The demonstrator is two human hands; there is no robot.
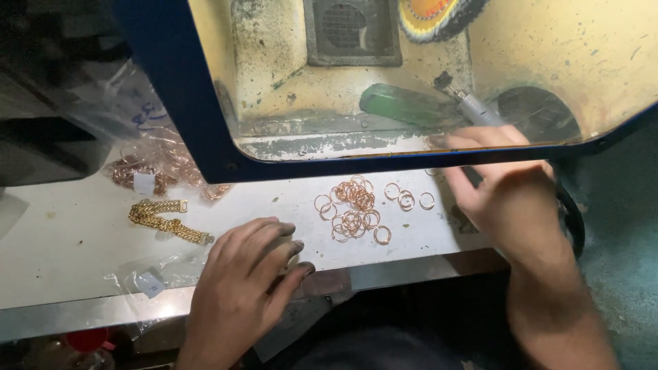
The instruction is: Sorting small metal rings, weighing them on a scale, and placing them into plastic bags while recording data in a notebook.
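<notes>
My left hand (250, 270) rests palm down on the white bench (68, 247) near its front edge, fingers curled, holding nothing that I can see. A heap of copper-coloured rings (353, 205) lies just right of it. My right hand (510, 185) reaches under the blue-framed clear shield (205, 151) and grips a grey rotary handpiece (476, 109). A green bar (404, 104) lies inside the dirty yellow polishing box, close to the tool's tip.
A gold chain bracelet (168, 220) lies at the left of the bench. Clear bags of copper jewellery (154, 168) sit behind it, and an empty clear bag (154, 277) by the front edge. A vent grille (351, 29) is at the box's back.
</notes>
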